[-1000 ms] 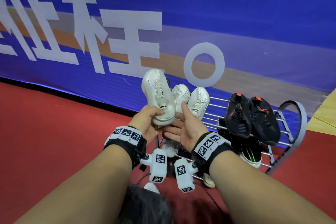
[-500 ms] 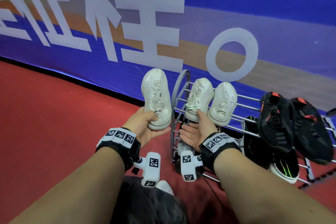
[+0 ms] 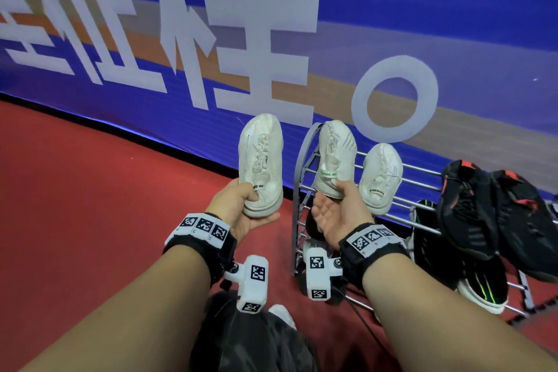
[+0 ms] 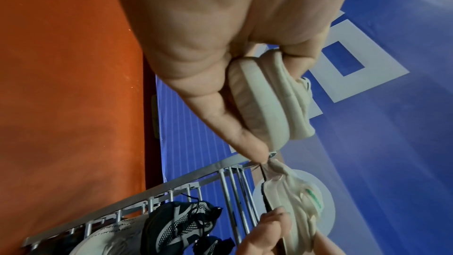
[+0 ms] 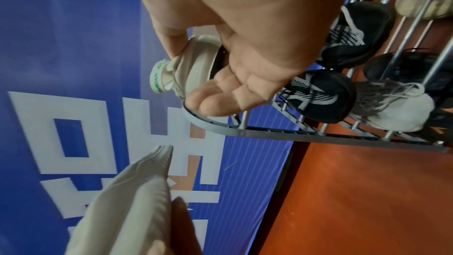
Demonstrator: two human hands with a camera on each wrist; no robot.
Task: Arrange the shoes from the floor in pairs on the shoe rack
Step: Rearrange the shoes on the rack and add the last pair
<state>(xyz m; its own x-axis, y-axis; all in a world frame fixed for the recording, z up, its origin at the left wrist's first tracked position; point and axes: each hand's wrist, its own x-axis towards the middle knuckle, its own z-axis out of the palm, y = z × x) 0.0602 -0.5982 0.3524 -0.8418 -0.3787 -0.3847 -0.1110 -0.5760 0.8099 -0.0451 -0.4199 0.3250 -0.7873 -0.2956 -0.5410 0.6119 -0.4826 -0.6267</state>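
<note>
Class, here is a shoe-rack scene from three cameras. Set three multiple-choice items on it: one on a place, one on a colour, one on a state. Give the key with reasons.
1. Where is the black pair with red accents?
A. on the floor
B. on the rack's top tier, right end
C. in the left hand

2. What colour is the tab on the shoe in the right hand?
A. green
B. yellow
C. purple

3. How is the left hand?
A. flat and empty
B. gripping a white shoe by the heel
C. resting on the rack

Key: B, both lie on the upper bars; A, a green band shows at its heel; B, its fingers wrap the heel.
</note>
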